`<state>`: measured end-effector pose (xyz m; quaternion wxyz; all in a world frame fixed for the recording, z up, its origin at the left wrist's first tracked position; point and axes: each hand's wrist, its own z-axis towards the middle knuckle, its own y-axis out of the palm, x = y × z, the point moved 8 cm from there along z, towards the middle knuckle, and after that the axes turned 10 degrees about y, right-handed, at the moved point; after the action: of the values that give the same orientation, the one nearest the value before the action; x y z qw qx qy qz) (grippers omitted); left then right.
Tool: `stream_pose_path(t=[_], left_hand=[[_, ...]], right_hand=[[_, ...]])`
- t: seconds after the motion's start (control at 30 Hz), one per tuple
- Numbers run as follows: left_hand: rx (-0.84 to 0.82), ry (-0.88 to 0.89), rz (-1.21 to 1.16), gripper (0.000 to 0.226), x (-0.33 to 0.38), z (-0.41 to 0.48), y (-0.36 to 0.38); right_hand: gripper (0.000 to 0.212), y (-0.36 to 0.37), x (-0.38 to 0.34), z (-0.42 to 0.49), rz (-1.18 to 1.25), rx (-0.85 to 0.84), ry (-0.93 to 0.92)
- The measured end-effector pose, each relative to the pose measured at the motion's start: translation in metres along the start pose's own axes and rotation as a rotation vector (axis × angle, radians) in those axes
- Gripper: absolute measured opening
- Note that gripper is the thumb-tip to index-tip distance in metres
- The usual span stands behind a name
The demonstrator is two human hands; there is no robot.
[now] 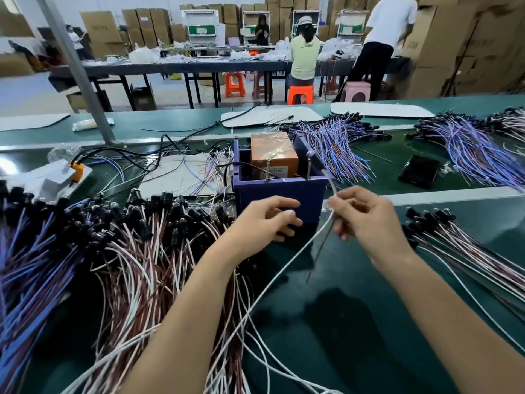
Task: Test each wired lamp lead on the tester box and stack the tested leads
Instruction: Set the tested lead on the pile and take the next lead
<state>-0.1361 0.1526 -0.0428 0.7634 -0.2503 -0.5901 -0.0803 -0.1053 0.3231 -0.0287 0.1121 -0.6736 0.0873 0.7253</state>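
White-and-brown lead [331, 184], pinched in the right hand [366, 217], reaches up to the tester box [281, 191] at twelve o'clock. The left hand [264, 220] hovers loosely curled and empty. Testing seems under way; next it needs laying on the stack [454, 243] at three o'clock.
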Motion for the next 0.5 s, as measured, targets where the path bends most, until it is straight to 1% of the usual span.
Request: stream_pose_path(t=[0.1,0.17,0.27,0.3,0.33,0.37,0.43,0.5], left_hand=[[-0.221,-0.107,-0.205,0.023,-0.003,-0.009,0.023],[-0.324,-0.116,-0.324,0.025,-0.001,-0.015,0.031],[-0.427,-0.02,-0.41,0.046,0.009,-0.019,0.031],[-0.463,0.026,-0.43,0.051,0.014,-0.019,0.03],[-0.49,0.072,-0.451,0.051,0.02,-0.02,0.029],[-0.498,0.109,-0.477,0.045,0.024,-0.02,0.028],[-0.444,0.149,-0.544,0.034,0.029,-0.018,0.021],[-0.36,0.17,-0.62,0.037,0.03,-0.014,0.011]], right_hand=[[0.014,-0.014,-0.013,0.006,0.219,0.092,0.015],[0.014,-0.024,-0.015,0.01,0.278,0.156,0.029],[0.015,-0.037,-0.007,0.014,0.266,0.229,0.071],[0.015,-0.04,-0.003,0.015,0.253,0.247,0.089],[0.015,-0.045,0.001,0.015,0.229,0.27,0.1],[0.017,-0.05,0.003,0.015,0.195,0.298,0.105],[0.024,-0.06,0.006,0.015,0.111,0.342,0.095],[0.017,-0.064,0.008,0.015,0.012,0.332,0.105]])
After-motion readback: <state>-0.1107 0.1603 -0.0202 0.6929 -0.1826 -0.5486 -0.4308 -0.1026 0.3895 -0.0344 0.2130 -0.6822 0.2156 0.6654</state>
